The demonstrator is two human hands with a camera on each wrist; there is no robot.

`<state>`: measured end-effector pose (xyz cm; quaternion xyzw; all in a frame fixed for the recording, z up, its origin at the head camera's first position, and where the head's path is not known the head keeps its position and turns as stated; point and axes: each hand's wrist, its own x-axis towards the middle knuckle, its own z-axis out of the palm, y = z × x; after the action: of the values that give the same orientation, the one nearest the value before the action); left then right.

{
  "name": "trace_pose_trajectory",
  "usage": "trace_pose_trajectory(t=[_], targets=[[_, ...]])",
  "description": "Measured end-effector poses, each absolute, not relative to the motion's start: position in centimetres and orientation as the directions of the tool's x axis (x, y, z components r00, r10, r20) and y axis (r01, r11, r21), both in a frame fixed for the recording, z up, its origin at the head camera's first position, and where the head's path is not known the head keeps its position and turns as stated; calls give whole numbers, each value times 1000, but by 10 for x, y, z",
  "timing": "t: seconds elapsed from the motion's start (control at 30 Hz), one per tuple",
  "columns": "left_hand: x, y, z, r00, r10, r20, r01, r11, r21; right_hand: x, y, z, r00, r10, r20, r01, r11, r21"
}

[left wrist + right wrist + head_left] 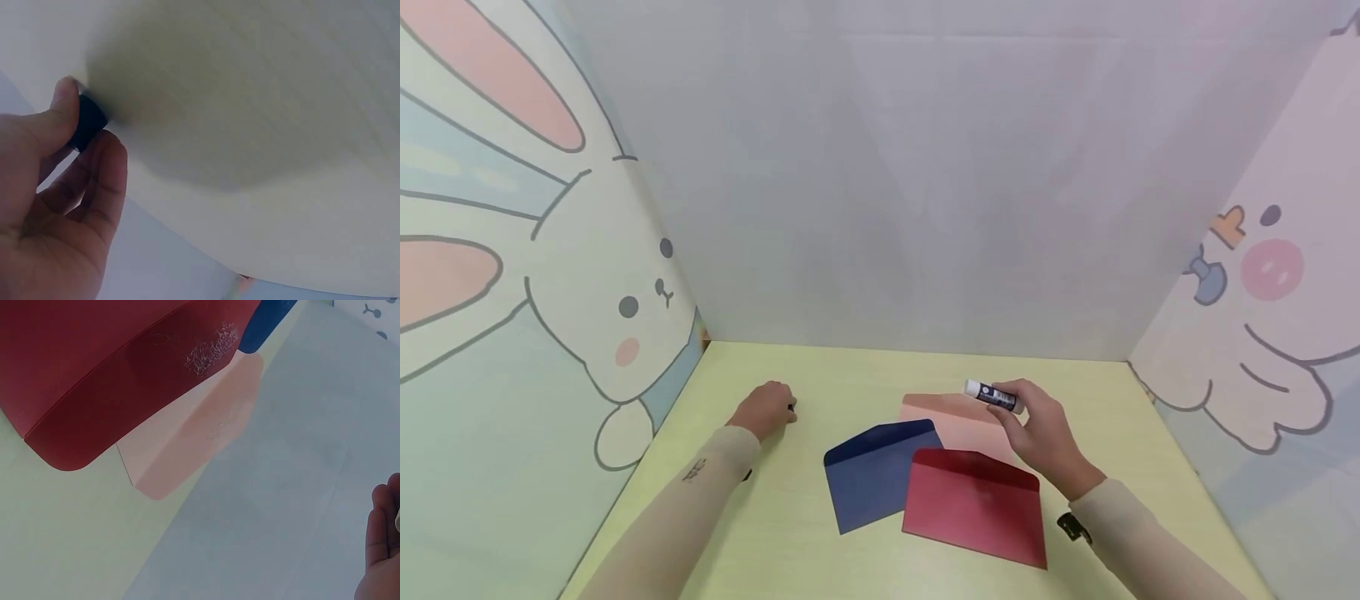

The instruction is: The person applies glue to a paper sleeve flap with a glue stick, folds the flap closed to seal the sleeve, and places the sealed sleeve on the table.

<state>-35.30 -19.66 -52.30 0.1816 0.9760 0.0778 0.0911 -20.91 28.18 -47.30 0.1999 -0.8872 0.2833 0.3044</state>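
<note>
Left wrist view shows your left hand pinching dark cap, mostly hidden in head view; right wrist view shows white smears on red envelope's flap. Tabletop stretches between your left hand and blue envelope, far edge meeting grey backdrop. Your right hand grasps glue stick between thumb and fingers, white end pointing left past fingertips, overlapping pink envelope in head view

Pink envelope partly hidden by red envelope; glue stick label too small to read. Left hand mostly hides dark cap in head view; right hand cut off at right wrist view's edge.
</note>
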Motion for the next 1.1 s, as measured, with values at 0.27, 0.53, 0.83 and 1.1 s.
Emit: trace_pose_trajectory(t=[0.27, 0.53, 0.83, 1.1], targets=[[-365, -202, -540, -919, 358, -164, 315, 919, 238, -210, 279, -472, -748, -181, 638, -527, 746, -407], [-382, -211, -557, -920, 343, -191, 278, 913, 300, -214, 276, -472, -777, -183, 603, -517, 733, -443], [-357, -201, -508, -927, 300, -223, 232, 929, 287, -220, 275, -470, -835, -174, 521, -477, 700, -531], [-360, -198, -518, -922, 269, -279, 172, 929, 327, -221, 275, -463, -943, -186, 278, -334, 540, -772]])
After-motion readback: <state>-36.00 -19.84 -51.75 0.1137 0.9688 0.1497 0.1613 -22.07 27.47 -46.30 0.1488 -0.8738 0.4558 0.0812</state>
